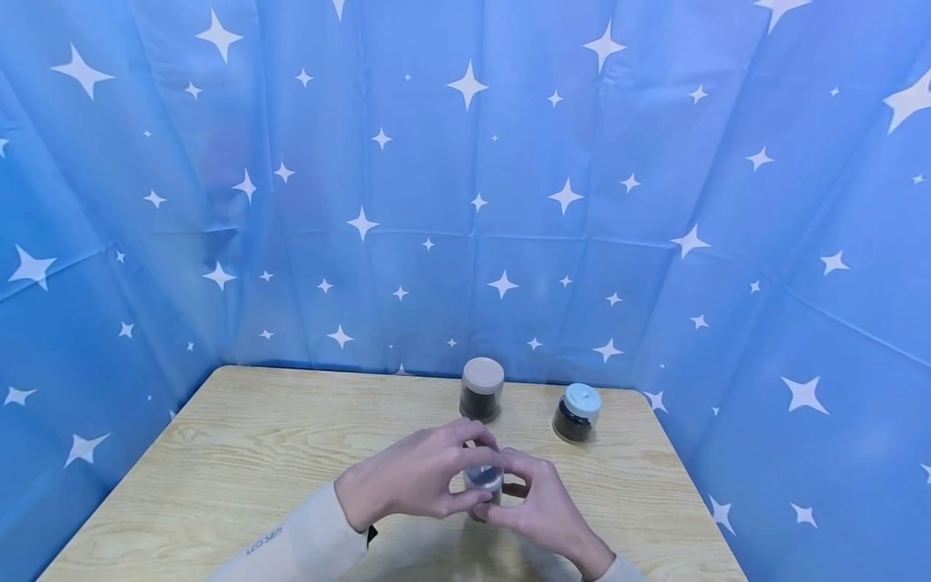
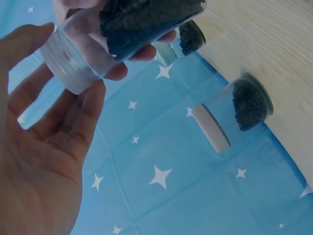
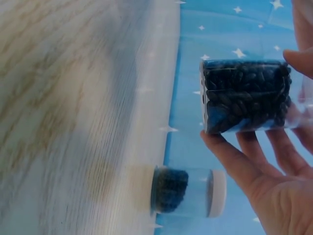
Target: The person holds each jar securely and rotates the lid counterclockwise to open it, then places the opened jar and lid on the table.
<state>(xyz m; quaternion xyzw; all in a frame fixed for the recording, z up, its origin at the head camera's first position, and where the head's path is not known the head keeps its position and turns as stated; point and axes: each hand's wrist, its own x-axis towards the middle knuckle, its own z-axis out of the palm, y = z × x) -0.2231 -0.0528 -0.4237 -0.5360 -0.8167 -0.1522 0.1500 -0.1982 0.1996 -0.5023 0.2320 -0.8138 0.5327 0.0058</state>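
Note:
Between both hands, above the wooden table, is a clear jar (image 1: pixel 484 478) partly filled with dark beans (image 3: pixel 247 95). My left hand (image 1: pixel 429 470) has its thumb and fingers round the jar's clear ribbed top (image 2: pixel 71 61); whether that is a separate lid or the neck, I cannot tell. The right hand (image 1: pixel 541 503) holds the jar's body from the other side, its fingers along the glass in the right wrist view. Fingers cover much of the jar in the head view.
Behind the hands stands a jar with a beige lid (image 1: pixel 482 388), dark contents in its lower part. Farther right is a shorter jar with a light-blue lid (image 1: pixel 578 412). The wooden table (image 1: pixel 291 436) ends at a blue star-patterned curtain (image 1: pixel 436 162).

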